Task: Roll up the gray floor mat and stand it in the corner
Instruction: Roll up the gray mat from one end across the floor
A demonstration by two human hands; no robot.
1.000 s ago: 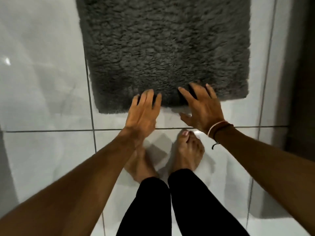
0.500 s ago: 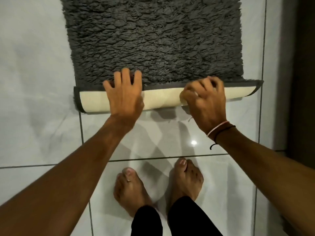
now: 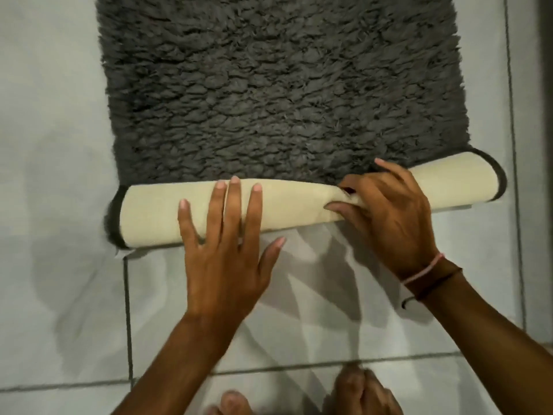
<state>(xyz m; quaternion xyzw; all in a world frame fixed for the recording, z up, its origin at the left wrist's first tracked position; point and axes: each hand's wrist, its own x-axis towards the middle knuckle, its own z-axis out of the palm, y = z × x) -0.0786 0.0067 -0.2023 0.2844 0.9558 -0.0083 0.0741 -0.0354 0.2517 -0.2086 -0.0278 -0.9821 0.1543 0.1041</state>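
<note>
Roll fatter now; gray floor mat (image 3: pixel 281 85) cream backing out.

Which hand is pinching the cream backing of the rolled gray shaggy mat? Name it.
The right hand, the one with wrist bands: its fingers bunch the cream backing. The left hand lies flat, fingers spread.

**A tiled room in a home**

Glossy pale floor tiles (image 3: pixel 314 333) with dark grout lines run from 9 to 3 o'clock. A shaggy gray floor mat (image 3: pixel 278 85) lies at 12 o'clock, bare toes (image 3: pixel 363 393) at 6 o'clock.
</note>
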